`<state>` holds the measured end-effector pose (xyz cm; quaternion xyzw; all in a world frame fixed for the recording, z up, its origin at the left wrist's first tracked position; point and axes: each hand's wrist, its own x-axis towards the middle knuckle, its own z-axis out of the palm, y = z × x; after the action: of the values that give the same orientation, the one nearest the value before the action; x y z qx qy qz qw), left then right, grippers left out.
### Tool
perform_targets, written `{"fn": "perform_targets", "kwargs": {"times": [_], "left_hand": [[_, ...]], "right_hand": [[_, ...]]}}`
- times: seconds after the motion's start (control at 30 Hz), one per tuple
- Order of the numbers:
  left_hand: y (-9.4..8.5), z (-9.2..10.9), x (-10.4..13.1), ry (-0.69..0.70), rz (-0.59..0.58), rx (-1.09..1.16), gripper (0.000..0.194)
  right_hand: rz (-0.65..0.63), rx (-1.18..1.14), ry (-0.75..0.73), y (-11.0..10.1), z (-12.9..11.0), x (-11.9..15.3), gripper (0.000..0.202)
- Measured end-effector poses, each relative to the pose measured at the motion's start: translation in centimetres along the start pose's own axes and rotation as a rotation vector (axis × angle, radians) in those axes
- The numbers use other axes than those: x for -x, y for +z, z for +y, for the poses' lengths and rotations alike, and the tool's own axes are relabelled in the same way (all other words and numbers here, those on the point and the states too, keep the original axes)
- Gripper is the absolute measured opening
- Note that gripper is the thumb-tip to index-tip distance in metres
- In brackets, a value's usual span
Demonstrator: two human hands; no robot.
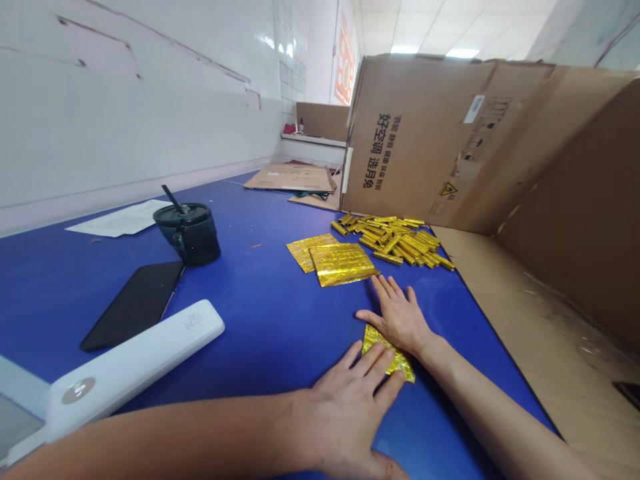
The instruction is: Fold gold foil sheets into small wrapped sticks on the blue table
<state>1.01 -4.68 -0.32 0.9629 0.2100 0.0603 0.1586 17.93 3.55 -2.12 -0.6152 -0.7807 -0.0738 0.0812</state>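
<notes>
A small piece of shiny gold foil sheet point(403, 368) lies flat on the blue table point(260, 320), partly covered by both hands. My left hand point(353, 403) reaches in from the left, palm down, its spread fingers resting on the foil. My right hand point(400, 319) is stretched out over the foil's upper right edge, fingers apart and thumb to the left. Just beyond its fingertips lie flat gold foil sheets point(344, 264), overlapping each other. Behind them is a heap of narrow gold foil rolls point(395, 241).
A large cardboard box point(420, 147) stands at the back right, with its flap point(495, 287) along the table's right side. To the left are a dark lidded mug point(195, 233), a black phone point(135, 303), a white long-bodied device point(145, 353) and white paper point(117, 220). Flattened cardboard point(290, 178) lies at the back.
</notes>
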Motion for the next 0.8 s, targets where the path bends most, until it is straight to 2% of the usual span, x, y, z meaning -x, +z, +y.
{"fn": "perform_targets", "kwargs": {"times": [0.07, 0.13, 0.27, 0.4, 0.47, 0.63, 0.7, 0.8], "left_hand": [[0.0, 0.0, 0.0, -0.005, -0.007, 0.008, 0.085], [0.1, 0.1, 0.0, -0.008, -0.008, 0.008, 0.085], [0.0, 0.0, 0.0, 0.001, -0.008, -0.007, 0.086], [-0.1, 0.0, -0.1, 0.005, -0.011, 0.002, 0.086], [-0.1, 0.0, -0.1, 0.006, -0.018, 0.009, 0.086], [0.1, 0.1, -0.1, -0.019, -0.018, 0.006, 0.086], [0.1, 0.0, -0.1, -0.015, -0.013, -0.001, 0.086], [0.2, 0.0, -0.1, -0.008, -0.013, -0.006, 0.087]], "right_hand": [[0.081, 0.014, 0.044, -0.4, 0.0, 0.1, 0.081], [0.094, -0.021, 0.056, -1.0, 0.2, 0.3, 0.078], [0.007, -0.101, 0.018, -1.9, 0.7, 1.2, 0.076], [-0.112, -0.035, -0.013, -1.1, 0.7, 2.0, 0.08], [-0.127, -0.008, 0.001, -0.5, 0.7, 1.9, 0.081], [0.02, 0.061, 0.063, -0.3, 1.0, 0.8, 0.084], [0.083, 0.018, 0.076, -1.1, 1.1, 1.0, 0.076], [0.125, -0.215, 0.011, -3.3, 0.8, 2.9, 0.043]]}}
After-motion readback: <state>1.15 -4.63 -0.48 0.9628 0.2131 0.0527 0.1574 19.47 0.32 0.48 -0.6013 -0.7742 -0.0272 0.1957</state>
